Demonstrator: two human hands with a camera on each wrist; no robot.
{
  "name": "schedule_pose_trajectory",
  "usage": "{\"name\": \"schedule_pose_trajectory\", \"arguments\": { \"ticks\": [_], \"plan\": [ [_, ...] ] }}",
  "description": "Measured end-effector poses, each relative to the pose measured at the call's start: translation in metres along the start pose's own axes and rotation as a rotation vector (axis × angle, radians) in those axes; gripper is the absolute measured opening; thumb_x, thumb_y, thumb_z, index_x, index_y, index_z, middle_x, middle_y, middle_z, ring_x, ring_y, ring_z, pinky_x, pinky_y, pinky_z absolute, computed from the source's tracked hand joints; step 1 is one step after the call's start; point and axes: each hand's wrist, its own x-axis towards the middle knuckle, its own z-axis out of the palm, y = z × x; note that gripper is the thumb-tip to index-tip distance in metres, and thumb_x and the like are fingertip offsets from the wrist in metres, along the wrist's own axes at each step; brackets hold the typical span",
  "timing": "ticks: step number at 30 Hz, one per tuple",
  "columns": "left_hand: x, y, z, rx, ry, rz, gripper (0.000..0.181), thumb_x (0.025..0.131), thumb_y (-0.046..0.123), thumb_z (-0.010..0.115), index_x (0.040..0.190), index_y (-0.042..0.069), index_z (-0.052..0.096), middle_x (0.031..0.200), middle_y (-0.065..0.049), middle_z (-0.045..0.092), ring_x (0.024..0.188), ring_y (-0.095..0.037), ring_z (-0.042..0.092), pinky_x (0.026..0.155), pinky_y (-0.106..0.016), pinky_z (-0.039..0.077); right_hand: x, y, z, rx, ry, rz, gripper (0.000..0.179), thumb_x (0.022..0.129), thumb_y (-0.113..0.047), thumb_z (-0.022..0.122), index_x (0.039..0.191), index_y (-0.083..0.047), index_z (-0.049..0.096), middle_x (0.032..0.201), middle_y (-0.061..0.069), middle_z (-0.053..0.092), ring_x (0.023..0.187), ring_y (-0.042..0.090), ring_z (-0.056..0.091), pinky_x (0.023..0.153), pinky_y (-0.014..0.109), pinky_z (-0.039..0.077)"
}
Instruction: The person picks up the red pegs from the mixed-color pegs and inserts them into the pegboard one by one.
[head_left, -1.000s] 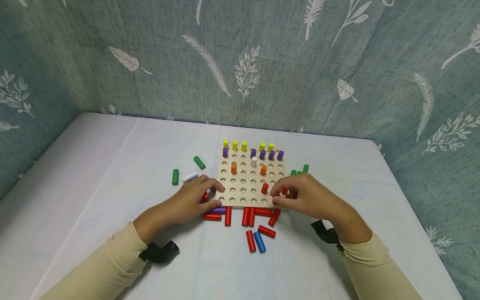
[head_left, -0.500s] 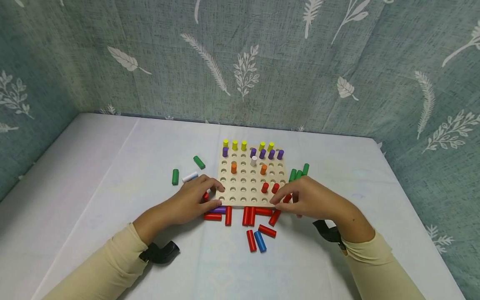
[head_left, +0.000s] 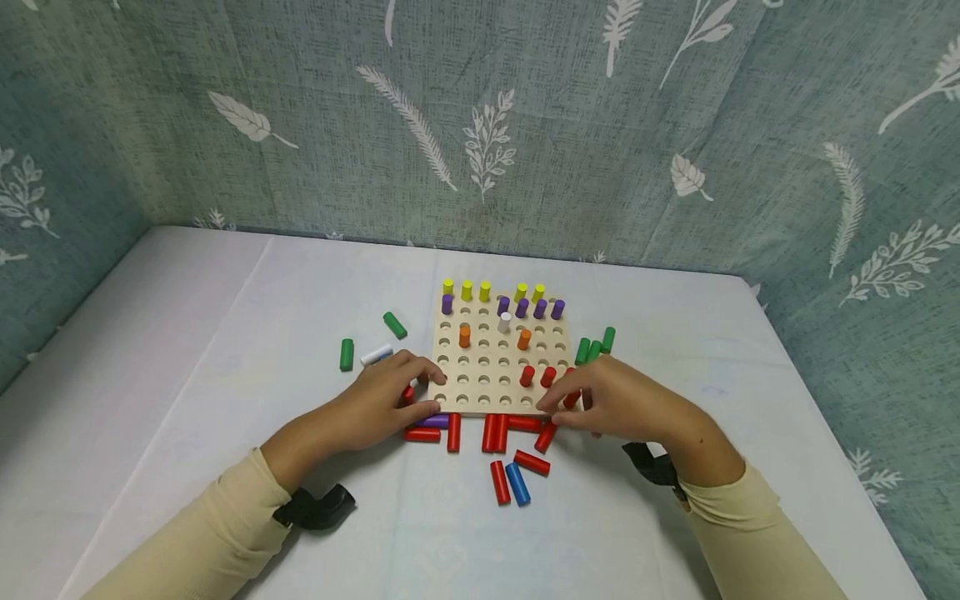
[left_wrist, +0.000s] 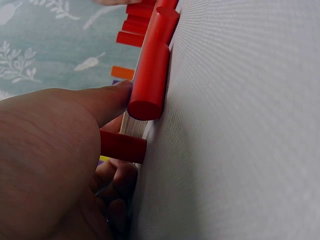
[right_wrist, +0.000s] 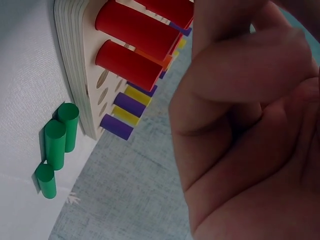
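A wooden pegboard [head_left: 483, 392] lies on the table. Standing in it are yellow [head_left: 484, 292], purple [head_left: 522, 308], orange [head_left: 465, 337], white [head_left: 505, 322] and red pegs [head_left: 548, 377]. My left hand [head_left: 390, 392] holds the board's front left corner, thumb at the front and index finger over the left edge. A red peg [left_wrist: 125, 146] lies by its fingers in the left wrist view. Over the front right corner is my right hand [head_left: 615, 400], fingers bent, index finger and thumb close together. Whether a peg is between those tips is hidden. Red pegs [right_wrist: 127, 65] stand beside it.
Loose red pegs [head_left: 498, 483], a blue peg [head_left: 517, 485] and a purple peg [head_left: 433, 422] lie before the board. Green pegs [head_left: 347, 355] and a white peg [head_left: 377, 354] are to its left, more green pegs [head_left: 594, 350] to its right. Patterned fabric [head_left: 480, 125] hangs behind.
My right hand has shifted slightly toward the board's front edge. An upright red peg that did not show a second ago stands in view. My left hand stays at its corner.
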Motion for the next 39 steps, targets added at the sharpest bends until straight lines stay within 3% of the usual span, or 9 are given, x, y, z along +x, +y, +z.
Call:
{"name": "schedule_pose_trajectory", "arguments": {
  "ticks": [4, 11, 19, 28, 39],
  "plan": [
    [0.000, 0.000, 0.000, 0.000, 0.000, -0.005, 0.035, 0.091, 0.034, 0.074, 0.122, 0.029, 0.058, 0.117, 0.001, 0.056, 0.109, -0.019, 0.051, 0.094, -0.039, 0.052, 0.001, 0.000, 0.002, -0.014, -0.026, 0.001, 0.019, 0.089, -0.015, 0.076, 0.106, -0.022, 0.079, 0.103, -0.006, 0.074, 0.072, 0.014, 0.060, 0.057, 0.027, 0.055],
    [0.001, 0.000, 0.001, 0.003, 0.003, 0.005, 0.035, 0.091, 0.035, 0.073, 0.122, 0.030, 0.058, 0.119, 0.002, 0.056, 0.112, -0.020, 0.050, 0.098, -0.043, 0.051, 0.000, 0.000, 0.006, -0.116, -0.016, 0.012, 0.018, 0.086, -0.017, 0.079, 0.103, -0.023, 0.078, 0.093, -0.012, 0.072, 0.082, 0.008, 0.060, 0.070, 0.022, 0.053],
    [0.001, 0.000, 0.001, 0.015, 0.014, 0.013, 0.035, 0.091, 0.035, 0.073, 0.122, 0.030, 0.058, 0.119, 0.002, 0.056, 0.112, -0.021, 0.050, 0.097, -0.043, 0.050, 0.000, -0.002, 0.007, -0.100, -0.043, 0.127, 0.020, 0.084, -0.017, 0.081, 0.103, -0.022, 0.078, 0.078, -0.010, 0.066, 0.066, 0.011, 0.059, 0.053, 0.027, 0.052],
    [0.002, 0.000, 0.000, 0.013, 0.017, 0.014, 0.035, 0.091, 0.035, 0.074, 0.121, 0.031, 0.058, 0.117, 0.002, 0.056, 0.111, -0.020, 0.050, 0.096, -0.041, 0.051, 0.001, -0.007, 0.013, -0.216, -0.020, 0.187, 0.019, 0.084, -0.019, 0.081, 0.101, -0.026, 0.078, 0.074, -0.009, 0.062, 0.067, 0.010, 0.056, 0.058, 0.025, 0.048],
    [-0.001, -0.001, 0.001, 0.009, 0.020, 0.000, 0.035, 0.090, 0.035, 0.075, 0.120, 0.031, 0.059, 0.118, 0.002, 0.057, 0.111, -0.019, 0.051, 0.097, -0.041, 0.052, 0.007, -0.010, 0.026, -0.187, -0.040, 0.173, 0.017, 0.083, -0.014, 0.081, 0.098, -0.021, 0.076, 0.072, -0.008, 0.062, 0.047, 0.011, 0.056, 0.051, 0.027, 0.049]
  ]
}}
